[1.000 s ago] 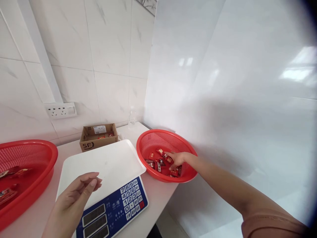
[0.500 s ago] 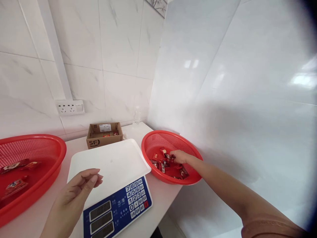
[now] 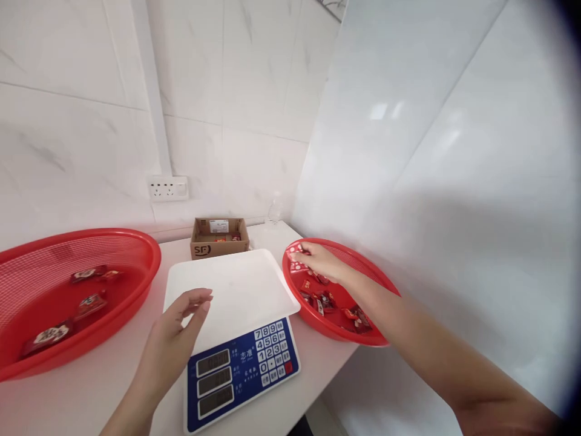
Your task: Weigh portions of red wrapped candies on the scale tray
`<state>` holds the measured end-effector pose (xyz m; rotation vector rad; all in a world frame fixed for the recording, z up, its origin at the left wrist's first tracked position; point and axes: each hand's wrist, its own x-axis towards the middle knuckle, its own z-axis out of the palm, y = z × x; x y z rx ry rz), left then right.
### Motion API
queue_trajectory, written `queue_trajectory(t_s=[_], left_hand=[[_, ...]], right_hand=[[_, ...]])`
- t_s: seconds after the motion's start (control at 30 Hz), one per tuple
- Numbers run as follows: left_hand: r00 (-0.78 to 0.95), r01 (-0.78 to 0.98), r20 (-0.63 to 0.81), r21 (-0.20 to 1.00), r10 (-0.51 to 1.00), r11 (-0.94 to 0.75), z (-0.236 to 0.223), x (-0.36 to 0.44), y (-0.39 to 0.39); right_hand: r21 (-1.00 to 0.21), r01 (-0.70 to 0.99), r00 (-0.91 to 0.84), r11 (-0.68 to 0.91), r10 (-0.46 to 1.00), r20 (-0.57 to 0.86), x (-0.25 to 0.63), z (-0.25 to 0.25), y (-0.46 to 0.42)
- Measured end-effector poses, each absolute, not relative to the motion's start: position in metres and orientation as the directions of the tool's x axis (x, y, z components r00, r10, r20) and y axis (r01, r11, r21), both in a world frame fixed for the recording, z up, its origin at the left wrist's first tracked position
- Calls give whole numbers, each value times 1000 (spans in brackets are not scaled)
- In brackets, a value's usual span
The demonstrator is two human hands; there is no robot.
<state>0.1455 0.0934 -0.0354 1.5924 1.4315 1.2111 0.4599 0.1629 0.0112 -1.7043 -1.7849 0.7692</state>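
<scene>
Right hand [image 3: 323, 260]: grip pinching a red packet with white dots [image 3: 298, 258], held over the far left part of the right-hand red basket [image 3: 333, 333]; no wording legible on it. More wrapped packets [image 3: 324, 301] lie loose on that basket's floor, pale characters too small to read. Left hand [image 3: 184, 324]: grip loosely curled, thumb near forefinger, nothing visible between; hangs above the near left part of the white pan [image 3: 240, 284]. Scale's blue panel [image 3: 247, 375] reads 志准, digits 0–9 on white keys, one key red; digits on its three displays too faint to read. Left red basket [image 3: 115, 324] holds a few red packets [image 3: 91, 303]. Behind the pan, on the white surface [image 3: 315, 360], cardboard box [image 3: 220, 250] marked "SF", its white label [image 3: 218, 226] illegible.
</scene>
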Motion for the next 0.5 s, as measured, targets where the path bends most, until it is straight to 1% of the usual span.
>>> queue_trajectory(t_s=[0.1, 0.17, 0.23, 0.3, 0.4, 0.5], left_hand=[[-12, 556, 264, 803, 964, -213, -43, 147, 97], [63, 623, 297, 734, 953, -270, -50, 148, 99], [146, 673, 307, 667, 941, -322, -57, 148, 101], [204, 724, 277, 602, 939, -336, -61, 149, 102], [251, 796, 191, 518, 949, -314, -62, 149, 101], [291, 839, 121, 443, 949, -314, -57, 150, 99]], right_hand=[[-756, 644, -186, 114, 982, -11, 411, 8, 165], [-755, 636, -261, 161, 965, -14, 387, 4, 168], [-738, 643, -296, 204, 955, 6, 371, -1, 170], [-722, 651, -307, 234, 951, 31, 363, -4, 171], [-719, 645, -354, 257, 935, 16, 361, -7, 167], [-681, 653, -409, 331, 911, 51, 372, -7, 163]])
